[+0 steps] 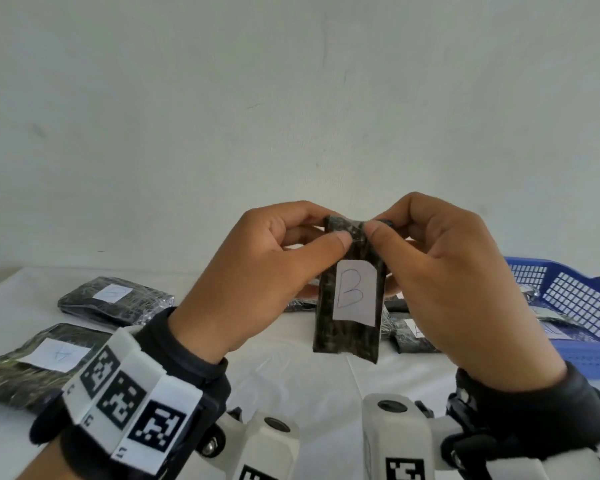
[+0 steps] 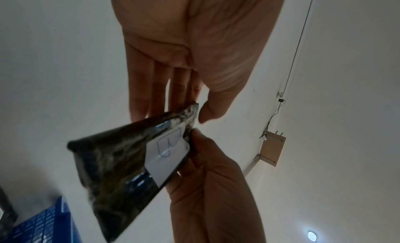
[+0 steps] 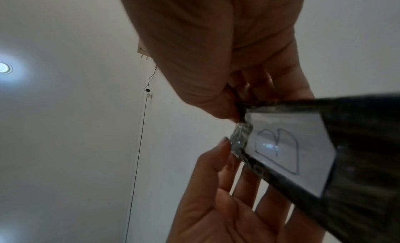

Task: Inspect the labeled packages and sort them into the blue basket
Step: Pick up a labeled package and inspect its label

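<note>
While each grip pinches its crinkled top edge, left hand (image 1: 257, 275) and right hand (image 1: 454, 282) hold up the glossy dark B-labelled package (image 1: 349, 296).

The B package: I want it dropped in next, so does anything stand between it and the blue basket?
Nothing visible does. Both hands, left hand and right hand, pinch the top of the B package above the table; the blue basket sits open-topped to its right, already holding packages.

Glossy, seemingly plastic package (image 1: 349, 299) (paper label (image 1: 354, 295))
</note>
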